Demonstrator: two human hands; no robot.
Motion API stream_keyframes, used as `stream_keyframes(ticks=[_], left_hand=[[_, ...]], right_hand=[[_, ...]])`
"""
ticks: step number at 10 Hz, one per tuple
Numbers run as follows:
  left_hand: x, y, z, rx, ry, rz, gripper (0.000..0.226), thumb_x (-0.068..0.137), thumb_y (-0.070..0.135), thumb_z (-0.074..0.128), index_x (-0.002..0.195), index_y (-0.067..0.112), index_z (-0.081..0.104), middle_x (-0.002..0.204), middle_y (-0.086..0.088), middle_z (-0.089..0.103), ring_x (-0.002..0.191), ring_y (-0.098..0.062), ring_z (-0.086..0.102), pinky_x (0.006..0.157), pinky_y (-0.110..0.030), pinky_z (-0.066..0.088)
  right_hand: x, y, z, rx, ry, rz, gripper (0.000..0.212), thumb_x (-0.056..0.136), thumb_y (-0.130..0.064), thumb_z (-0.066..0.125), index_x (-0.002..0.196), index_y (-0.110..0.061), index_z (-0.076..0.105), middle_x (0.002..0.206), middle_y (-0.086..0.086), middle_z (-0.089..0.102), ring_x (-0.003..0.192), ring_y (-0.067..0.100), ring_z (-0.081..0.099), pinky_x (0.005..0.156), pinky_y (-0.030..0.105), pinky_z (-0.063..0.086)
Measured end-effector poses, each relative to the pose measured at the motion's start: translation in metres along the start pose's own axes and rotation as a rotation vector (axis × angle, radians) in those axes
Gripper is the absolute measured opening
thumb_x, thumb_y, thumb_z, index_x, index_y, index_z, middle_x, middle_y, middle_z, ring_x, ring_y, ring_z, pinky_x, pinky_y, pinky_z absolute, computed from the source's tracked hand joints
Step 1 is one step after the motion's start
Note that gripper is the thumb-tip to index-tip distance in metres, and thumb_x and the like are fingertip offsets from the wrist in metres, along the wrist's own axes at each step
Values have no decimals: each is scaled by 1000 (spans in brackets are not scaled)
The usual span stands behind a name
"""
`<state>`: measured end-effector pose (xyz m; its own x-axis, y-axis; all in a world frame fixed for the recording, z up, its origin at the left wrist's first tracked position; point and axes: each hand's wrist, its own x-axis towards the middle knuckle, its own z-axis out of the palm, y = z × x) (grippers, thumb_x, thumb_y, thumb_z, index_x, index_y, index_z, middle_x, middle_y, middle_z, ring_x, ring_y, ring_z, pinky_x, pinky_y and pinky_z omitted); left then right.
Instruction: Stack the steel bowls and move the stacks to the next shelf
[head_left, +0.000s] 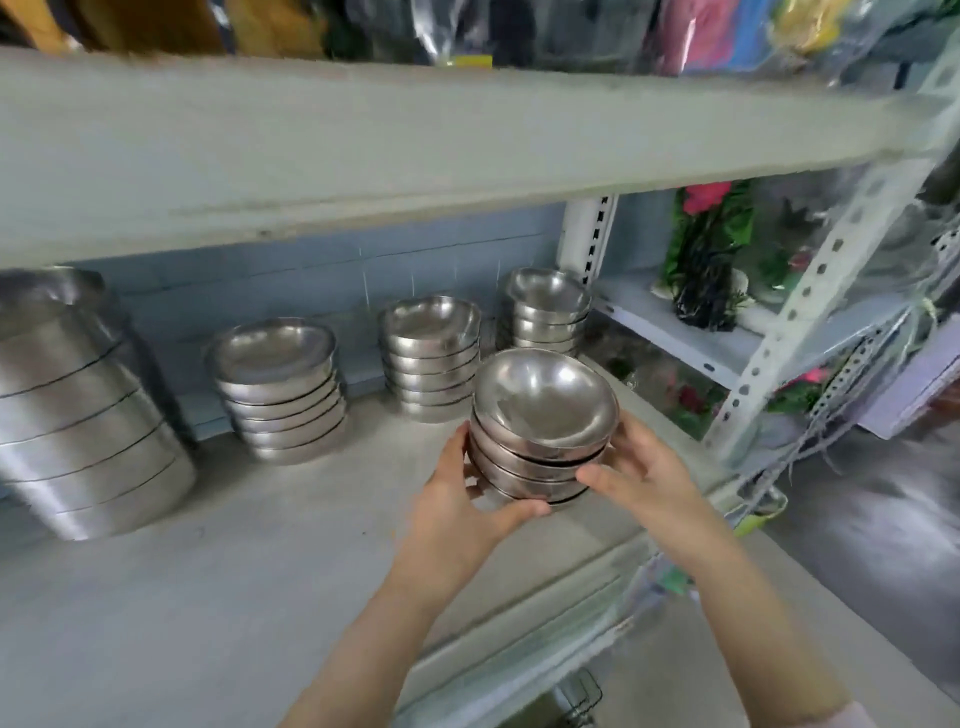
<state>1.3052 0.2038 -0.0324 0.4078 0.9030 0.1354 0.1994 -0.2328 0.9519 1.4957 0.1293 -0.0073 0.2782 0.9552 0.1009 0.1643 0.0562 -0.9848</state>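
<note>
A small stack of steel bowls (543, 415) is held between both hands above the grey shelf (234, 545), near its right end. My left hand (457, 499) grips the stack from the left, thumb curled under its bottom. On the right side my right hand (639, 467) holds it, thumb against the lower bowls. Three more stacks of steel bowls stand further back: one at centre left (280, 389), one in the middle (431, 358), one at the back right (548, 309).
A tall stack of large steel pans (72, 410) fills the shelf's left end. The shelf board above (415, 150) hangs low overhead. A perforated upright (800, 312) marks the right edge, with a white shelf (675, 332) holding artificial flowers (706, 249) beyond it.
</note>
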Motion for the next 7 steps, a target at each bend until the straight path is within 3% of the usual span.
stream_keyframes(ticks=[1,2,3,4,5,6,7], left_hand=[[26,3,46,7,63,-49,93,58,31,92,133,33,37,114,24,57,102,11,55,87,-8,46],[47,7,85,45,128,-77,96,56,30,92,134,28,37,111,19,58,98,11,56,82,-4,43],[62,7,117,54,206,-113,92,55,28,93,125,36,34,103,22,58,97,9,57,81,-6,45],[67,1,140,54,293,-140,89,55,29,93,121,37,34,103,26,58,99,10,58,86,-17,50],[66,1,148,85,349,-139,92,55,32,93,128,29,37,114,20,56,102,5,58,84,-9,47],[67,-3,150,160,343,-112,104,56,44,88,140,13,35,128,2,56,105,-2,59,84,-5,42],[63,-5,156,267,375,-69,113,60,72,69,143,4,33,132,-7,57,116,-16,58,93,-16,42]], right_hand=[[39,15,-47,-32,-92,17,71,72,-26,88,131,-39,51,130,-17,65,119,-2,61,98,19,49],[69,27,-85,-31,-155,41,69,66,-25,81,126,-41,51,120,-28,66,115,-7,61,98,16,48],[95,40,-117,-27,-260,89,78,62,-32,84,130,-40,49,122,-30,64,121,-7,58,102,18,46],[113,48,-134,-10,-345,126,91,55,-42,91,134,-37,47,132,-26,56,121,-11,55,105,19,43],[120,53,-137,26,-399,96,73,67,-16,78,130,-34,48,133,-18,56,118,-14,55,98,11,46],[124,57,-137,55,-431,90,67,69,-15,74,127,-34,48,125,-22,60,113,-16,57,91,6,45],[117,55,-136,45,-433,70,72,72,-25,74,137,-30,45,128,-23,62,120,-14,55,97,7,43]])
